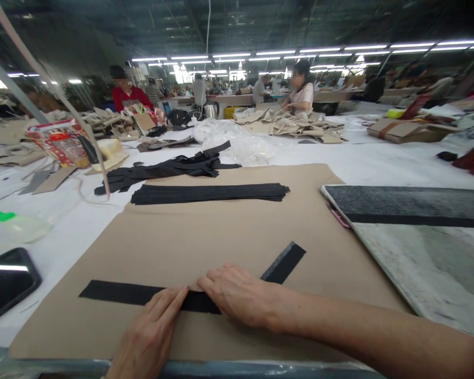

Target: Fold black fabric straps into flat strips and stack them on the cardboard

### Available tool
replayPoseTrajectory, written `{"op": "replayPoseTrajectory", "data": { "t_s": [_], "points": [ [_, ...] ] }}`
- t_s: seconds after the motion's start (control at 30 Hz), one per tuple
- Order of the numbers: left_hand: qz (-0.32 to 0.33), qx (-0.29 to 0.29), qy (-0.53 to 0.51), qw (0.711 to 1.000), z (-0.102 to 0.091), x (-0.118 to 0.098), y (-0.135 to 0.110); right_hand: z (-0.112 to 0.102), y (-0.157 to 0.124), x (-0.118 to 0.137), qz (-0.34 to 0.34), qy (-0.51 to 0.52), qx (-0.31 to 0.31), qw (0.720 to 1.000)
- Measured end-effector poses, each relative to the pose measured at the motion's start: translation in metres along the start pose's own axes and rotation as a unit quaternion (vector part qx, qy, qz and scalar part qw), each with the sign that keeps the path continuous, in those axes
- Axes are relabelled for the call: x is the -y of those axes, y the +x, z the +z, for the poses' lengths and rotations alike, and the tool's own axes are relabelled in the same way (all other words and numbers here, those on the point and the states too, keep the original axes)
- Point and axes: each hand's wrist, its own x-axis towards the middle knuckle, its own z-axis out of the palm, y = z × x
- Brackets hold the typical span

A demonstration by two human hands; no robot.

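A long black fabric strip (118, 292) lies flat near the front of a brown cardboard sheet (205, 231). My left hand (152, 329) rests on the cardboard with its fingers stretched out, the tips touching the strip's lower edge. My right hand (237, 293) lies flat on the strip, fingers pointing left and pressing it down. To the right of that hand the strip's end (284, 261) angles up and away. A neat stack of black strips (209, 193) lies across the far part of the cardboard.
A loose heap of black strips (169, 169) lies behind the stack. A phone (6, 281) sits at the left, a marble slab (418, 242) with a dark mat at the right. Other people work at far tables among beige cut pieces (296, 126).
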Motion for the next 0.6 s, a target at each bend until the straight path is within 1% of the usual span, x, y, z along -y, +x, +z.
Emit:
{"op": "replayPoseTrajectory", "data": {
  "t_s": [0.1, 0.23, 0.33, 0.4, 0.5, 0.57, 0.6],
  "points": [
    [0.005, 0.007, 0.027, 1.0, -0.001, 0.004, -0.004, -0.013, -0.026, -0.008, 0.088, 0.051, 0.044, 0.994],
    [0.002, 0.014, 0.056, 0.998, 0.0, 0.015, -0.011, -0.025, -0.065, -0.019, 0.164, 0.07, 0.059, 0.982],
    [0.009, 0.015, 0.057, 0.998, 0.001, 0.025, -0.017, -0.027, -0.09, -0.027, 0.214, 0.093, 0.068, 0.97],
    [0.014, 0.016, 0.052, 0.998, 0.002, 0.029, -0.019, -0.026, -0.103, -0.032, 0.247, 0.138, 0.066, 0.957],
    [0.009, 0.023, 0.052, 0.998, 0.004, 0.031, -0.02, -0.024, -0.12, -0.039, 0.299, 0.224, 0.066, 0.925],
    [0.005, 0.022, 0.057, 0.998, 0.004, 0.03, -0.019, -0.025, -0.127, -0.043, 0.324, 0.24, 0.078, 0.912],
    [0.003, 0.022, 0.06, 0.998, 0.004, 0.03, -0.019, -0.026, -0.13, -0.044, 0.33, 0.231, 0.088, 0.911]
  ]
}}
